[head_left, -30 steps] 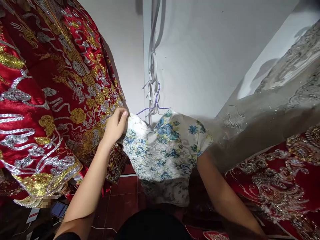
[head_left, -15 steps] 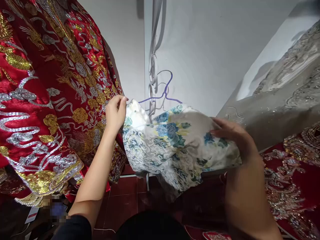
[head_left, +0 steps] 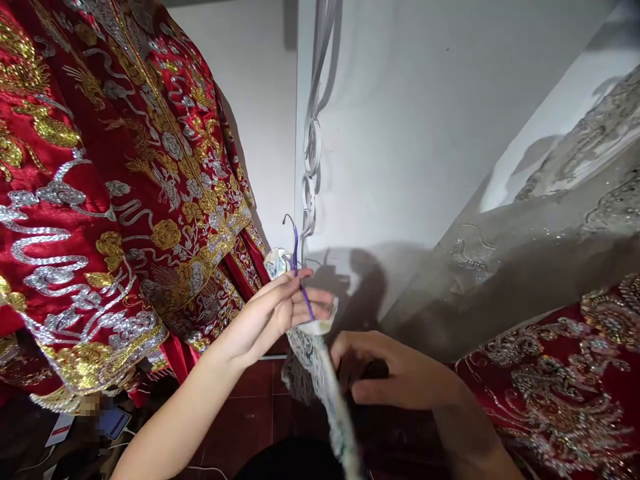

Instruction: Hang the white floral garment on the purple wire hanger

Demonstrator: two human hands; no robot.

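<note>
My left hand (head_left: 270,310) is closed around the purple hanger (head_left: 306,300), with its fingertips showing past the wire. From the hanger droops a thin white garment with a blue floral print (head_left: 320,373), now seen nearly edge-on, its lower part blurred. One bunched shoulder of the garment sticks out beyond my left hand. My right hand (head_left: 387,370) is just right of the cloth, fingers curved and thumb held apart, with nothing visible between them. Whether its fingertips touch the fabric, I cannot tell.
A red jacket with gold and silver embroidery (head_left: 165,167) hangs at left. White looped straps (head_left: 314,147) run down the pale wall (head_left: 400,133). Sheer beaded fabric (head_left: 525,233) and a red beaded garment (head_left: 565,380) are at right. A phone (head_left: 114,423) lies lower left.
The garment has turned from facing me to edge-on and come lower. My left hand has shifted from its shoulder to the hanger; my right hand has come off the cloth's right side and moved inward.
</note>
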